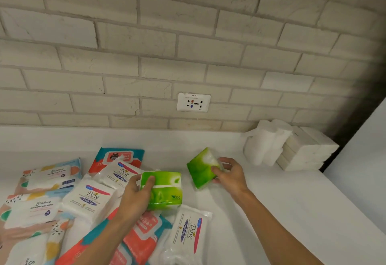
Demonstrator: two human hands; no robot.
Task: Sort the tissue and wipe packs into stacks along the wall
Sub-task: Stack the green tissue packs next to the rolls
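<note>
The brick wall runs across the whole back of your view, and the white counter meets it along one straight line. That line is where the stacks belong.

On your left sits the heap of wipe packs, unsorted and overlapping. At the far right, touching the wall, stands the white tissue stack.

Between them are the two green ones, and these are what matter now. The near green pack rests on the edge of the heap with its long side running across your view. The far green pack lies just beside it, closer to the wall and turned diagonal, one corner pointing at the socket.

Your left hand grips the near pack, thumb on top and fingers wrapped round its left end. Your right hand holds the far pack by its right edge, fingers curled over it.

The wall lies straight ahead of both hands, and your right is the nearer. I would set that pack down first (squaring its long side to the wall) and land the left one on top.
</note>
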